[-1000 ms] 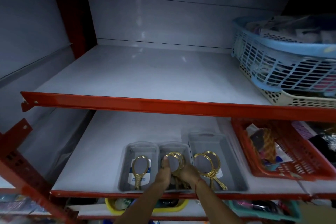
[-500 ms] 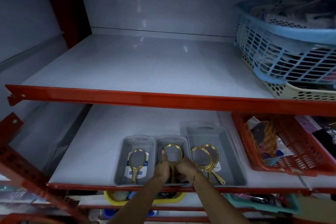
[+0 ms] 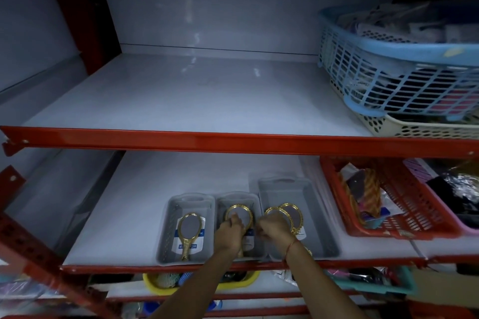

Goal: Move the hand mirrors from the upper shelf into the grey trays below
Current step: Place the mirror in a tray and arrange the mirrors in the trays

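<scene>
Three grey trays stand side by side at the front of the lower shelf. The left tray holds one gold hand mirror on its card. In the middle tray lies a gold hand mirror; my left hand covers its handle, fingers on the glass. The right tray holds two overlapping gold mirrors. My right hand is curled into a fist over the rim between the middle and right trays. The upper shelf shows no mirrors.
A blue basket sits on a cream basket at the upper shelf's right. A red basket of goods stands right of the trays. Red shelf edges cross the view. A yellow tub and a teal basket sit below.
My right hand has come off the middle tray's mirror and shifted right toward the right tray. My left hand stays on that mirror, which now lies lower in the tray.
</scene>
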